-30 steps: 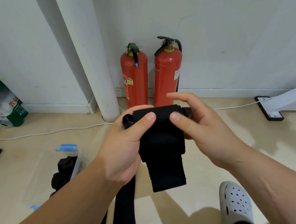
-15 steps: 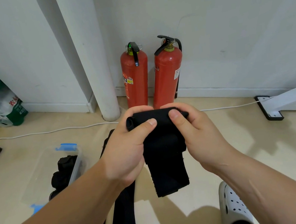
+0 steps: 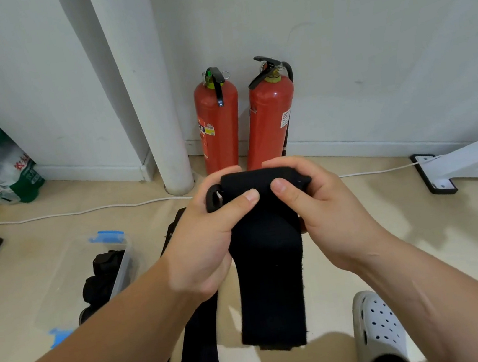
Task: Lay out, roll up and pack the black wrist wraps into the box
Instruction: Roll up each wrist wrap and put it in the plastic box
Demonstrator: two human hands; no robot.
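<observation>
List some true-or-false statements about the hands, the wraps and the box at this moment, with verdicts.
1. Both the left hand and the right hand grip the rolled top of a black wrist wrap. True.
2. That wrap is fully rolled, with nothing hanging loose. False: a flat tail hangs below the hands.
3. The clear plastic box holds no wraps. False: black rolled wraps lie in it.
4. A second black wrap lies on the floor under the left forearm. True.
5. Two red fire extinguishers stand upright by the wall. True.
</observation>
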